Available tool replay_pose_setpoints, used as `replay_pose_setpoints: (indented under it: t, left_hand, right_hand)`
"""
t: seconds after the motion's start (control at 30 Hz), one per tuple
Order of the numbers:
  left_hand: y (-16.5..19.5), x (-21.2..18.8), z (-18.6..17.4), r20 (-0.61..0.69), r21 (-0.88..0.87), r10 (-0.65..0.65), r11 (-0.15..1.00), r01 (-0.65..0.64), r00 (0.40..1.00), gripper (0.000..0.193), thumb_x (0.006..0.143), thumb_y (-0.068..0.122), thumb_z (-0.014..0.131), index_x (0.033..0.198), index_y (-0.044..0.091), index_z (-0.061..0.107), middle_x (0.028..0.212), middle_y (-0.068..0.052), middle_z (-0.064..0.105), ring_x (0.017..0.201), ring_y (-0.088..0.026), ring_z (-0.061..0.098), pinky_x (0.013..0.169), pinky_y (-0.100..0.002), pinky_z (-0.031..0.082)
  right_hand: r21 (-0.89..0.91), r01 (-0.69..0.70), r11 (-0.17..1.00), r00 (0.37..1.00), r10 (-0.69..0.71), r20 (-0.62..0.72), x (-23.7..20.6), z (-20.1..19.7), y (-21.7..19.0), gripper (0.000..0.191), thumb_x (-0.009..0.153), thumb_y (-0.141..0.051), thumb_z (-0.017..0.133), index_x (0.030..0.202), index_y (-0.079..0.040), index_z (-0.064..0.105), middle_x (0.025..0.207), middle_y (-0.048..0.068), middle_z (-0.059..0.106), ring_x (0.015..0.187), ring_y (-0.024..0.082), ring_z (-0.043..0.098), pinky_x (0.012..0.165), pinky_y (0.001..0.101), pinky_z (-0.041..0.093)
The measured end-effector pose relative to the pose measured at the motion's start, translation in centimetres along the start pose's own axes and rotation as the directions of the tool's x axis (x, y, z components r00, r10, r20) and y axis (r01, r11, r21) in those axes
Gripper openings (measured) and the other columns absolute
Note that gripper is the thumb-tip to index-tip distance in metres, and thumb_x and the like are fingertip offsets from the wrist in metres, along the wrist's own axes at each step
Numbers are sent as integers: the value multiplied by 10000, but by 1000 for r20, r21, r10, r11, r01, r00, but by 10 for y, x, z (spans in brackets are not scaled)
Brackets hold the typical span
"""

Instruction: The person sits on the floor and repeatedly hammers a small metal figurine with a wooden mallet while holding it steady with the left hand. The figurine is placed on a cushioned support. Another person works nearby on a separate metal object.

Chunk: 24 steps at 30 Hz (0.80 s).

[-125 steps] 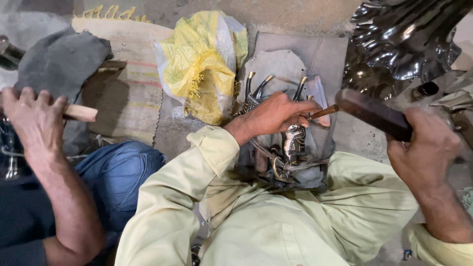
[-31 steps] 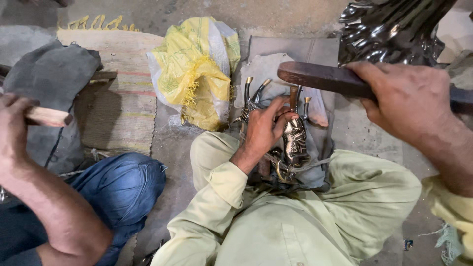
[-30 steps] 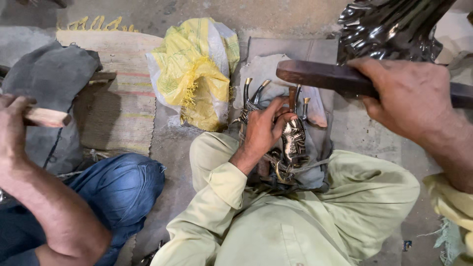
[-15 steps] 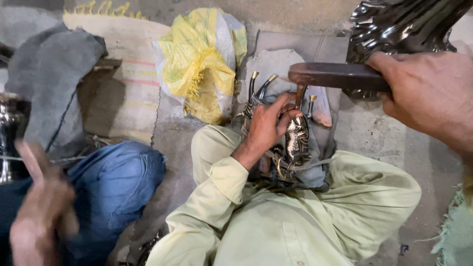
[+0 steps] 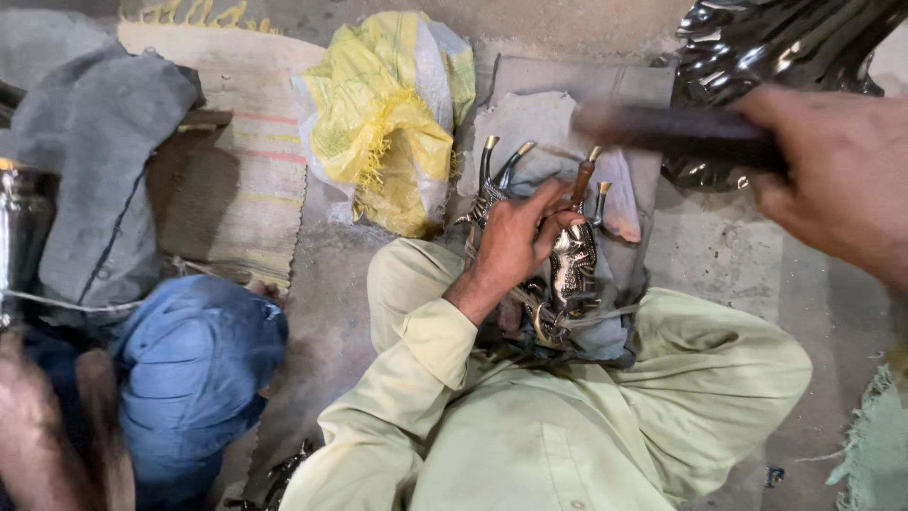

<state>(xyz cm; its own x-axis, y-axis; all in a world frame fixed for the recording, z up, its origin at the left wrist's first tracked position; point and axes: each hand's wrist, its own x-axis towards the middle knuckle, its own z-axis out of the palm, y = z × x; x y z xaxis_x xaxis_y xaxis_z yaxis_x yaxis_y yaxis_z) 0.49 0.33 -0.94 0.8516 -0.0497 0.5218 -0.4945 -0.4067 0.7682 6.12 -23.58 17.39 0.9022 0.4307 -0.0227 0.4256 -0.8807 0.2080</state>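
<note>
Left hand (image 5: 515, 241): fingers curled shut around a thin brown-handled punch tool (image 5: 582, 180), held upright with its tip down on a dark, brass-toned cast metal figure (image 5: 570, 265). The heel of the hand rests against the casting.

Metal figure: lies in the lap between the knees of the pale yellow-green trousers (image 5: 700, 378), on a crumpled grey cloth (image 5: 539, 128). Several curved brass-tipped prongs (image 5: 501, 166) stick up from it just above the left hand.

Right hand (image 5: 837, 180): closed in a fist on the handle end of a dark wooden mallet-like bar (image 5: 672, 132). The bar is raised above the punch, roughly level, and blurred; it does not touch the punch.

Surroundings: a shiny dark embossed metal piece (image 5: 757, 47) stands at upper right, behind the right hand. A crumpled yellow woven sack (image 5: 383, 114) lies on the concrete floor (image 5: 719, 251) left of the grey cloth. A striped mat (image 5: 236, 180) is further left, with a grey garment (image 5: 95, 161) over it.

A second person sits at lower left: blue-jeaned knee (image 5: 194, 364), and a blurred forearm (image 5: 57, 445) near the frame edge; what that hand holds I cannot tell. A polished silver metal vessel (image 5: 21, 232) shows at the left edge
</note>
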Motion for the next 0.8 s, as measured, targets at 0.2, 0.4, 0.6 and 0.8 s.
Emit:
replay_pose_setpoints:
  t: [0.2,0.4,0.6,0.8]
  left_hand:
    - [-2,0,-1,-20,-33,-10,999,10,1000,405,930,118,770,1296,89,597,939,-122,754,850,-304,774,673,-369,590]
    - [-7,-7,4,-60,-40,7,999,-9,998,376,969,124,769,1304,80,602,1007,-152,771,900,-281,782,733,-337,604]
    - [-17,4,-1,-37,-512,-359,808,291,932,344,945,108,739,1249,49,589,935,-99,792,879,-107,777,725,-295,635]
    - [-15,28,-28,305,-334,31,940,77,952,363,948,84,788,1258,70,600,954,-75,813,861,-123,781,742,-315,607]
  right_hand:
    - [-215,118,970,992,-124,-17,-3,2,1,373,883,-199,742,1238,-104,674,903,56,736,783,189,739,837,348,588]
    - [-292,77,953,992,-43,121,-6,9,-1,380,929,-244,718,1289,-149,644,927,45,749,714,167,748,727,315,595]
    - [-47,-114,992,937,123,328,-22,52,20,415,948,-305,731,1328,-178,627,784,27,759,590,149,738,624,302,575]
    - [859,-208,468,976,37,216,-80,122,21,496,756,-193,814,1200,-66,633,748,10,629,560,130,570,476,312,463]
